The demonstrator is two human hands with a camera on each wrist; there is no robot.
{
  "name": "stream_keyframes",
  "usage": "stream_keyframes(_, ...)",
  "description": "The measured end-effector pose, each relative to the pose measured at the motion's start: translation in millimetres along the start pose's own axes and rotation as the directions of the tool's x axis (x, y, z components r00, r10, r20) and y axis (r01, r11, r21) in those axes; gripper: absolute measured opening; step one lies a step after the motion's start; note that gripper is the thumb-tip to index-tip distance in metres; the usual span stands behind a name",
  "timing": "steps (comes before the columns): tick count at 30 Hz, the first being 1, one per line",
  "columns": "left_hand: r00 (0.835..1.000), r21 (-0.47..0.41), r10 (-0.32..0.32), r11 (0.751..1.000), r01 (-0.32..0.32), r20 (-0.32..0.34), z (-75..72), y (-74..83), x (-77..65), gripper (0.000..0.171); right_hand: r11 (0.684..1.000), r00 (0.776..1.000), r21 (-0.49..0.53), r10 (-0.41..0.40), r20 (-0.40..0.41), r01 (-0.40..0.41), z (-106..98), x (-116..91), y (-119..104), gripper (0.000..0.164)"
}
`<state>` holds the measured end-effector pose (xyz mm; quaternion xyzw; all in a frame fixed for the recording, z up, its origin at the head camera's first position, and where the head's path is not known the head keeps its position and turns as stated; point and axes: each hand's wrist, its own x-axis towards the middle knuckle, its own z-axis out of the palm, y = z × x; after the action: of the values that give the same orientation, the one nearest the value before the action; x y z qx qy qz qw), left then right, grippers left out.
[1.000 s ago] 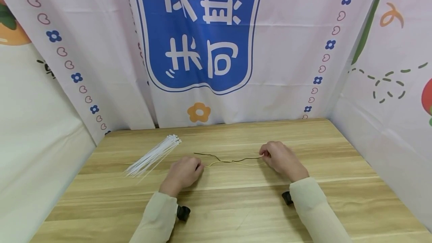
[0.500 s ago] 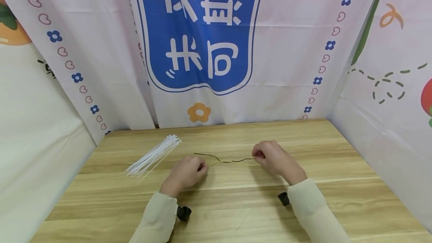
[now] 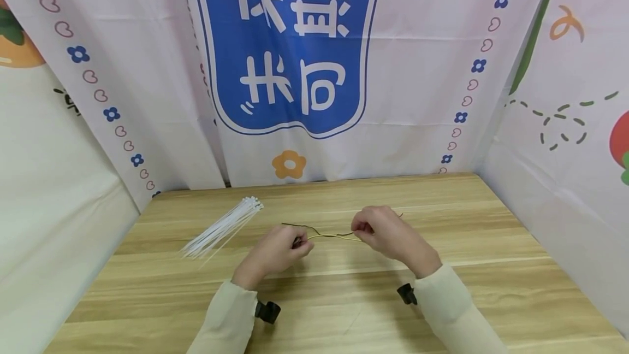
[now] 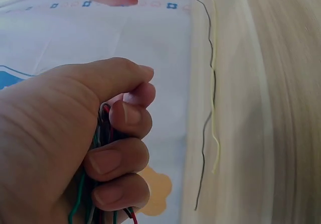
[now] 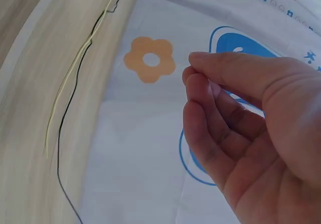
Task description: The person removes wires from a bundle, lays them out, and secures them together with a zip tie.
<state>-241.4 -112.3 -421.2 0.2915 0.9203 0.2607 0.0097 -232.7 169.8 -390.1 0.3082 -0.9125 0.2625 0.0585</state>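
A thin black wire and a yellow wire lie across each other on the table between my hands. In the left wrist view, the fingers of my left hand curl round a bundle of wires in green, red and black. Its thumb tip and forefinger meet above the bundle. My right hand hovers by the right part of the two wires. The right wrist view shows its thumb against its curled fingers, with nothing visible between them.
Several white cable ties lie in a bunch at the left on the wooden table. A printed curtain hangs behind the table's back edge, with more cloth on both sides. Each wrist wears a black camera.
My right hand has moved left along the wires, closer to the middle. The left hand has shifted slightly right, and the wires lie almost as before.
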Motion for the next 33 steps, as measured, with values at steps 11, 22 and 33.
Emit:
stream_keyframes(11, 0.999, -0.034, 0.051, 0.998, -0.05, 0.015, -5.5, 10.1, 0.6, 0.031, 0.996, 0.996, 0.022, -0.083, 0.029, 0.083, 5.0, 4.2, -23.0, 0.005)
stream_keyframes(22, 0.996, -0.071, 0.074, 0.995, -0.071, 0.043, -4.7, 21.3, 0.1, 0.018, 0.986, 0.99, 0.098, -0.139, 0.02, 0.137, 17.4, 5.5, -34.4, 0.004)
stream_keyframes(33, 0.981, -0.039, 0.191, 0.981, -0.19, 0.021, 1.1, 31.0, 2.3, 0.016, 0.97, 0.983, 0.161, -0.176, -0.058, 0.183, 27.3, 6.2, -43.6, 0.005)
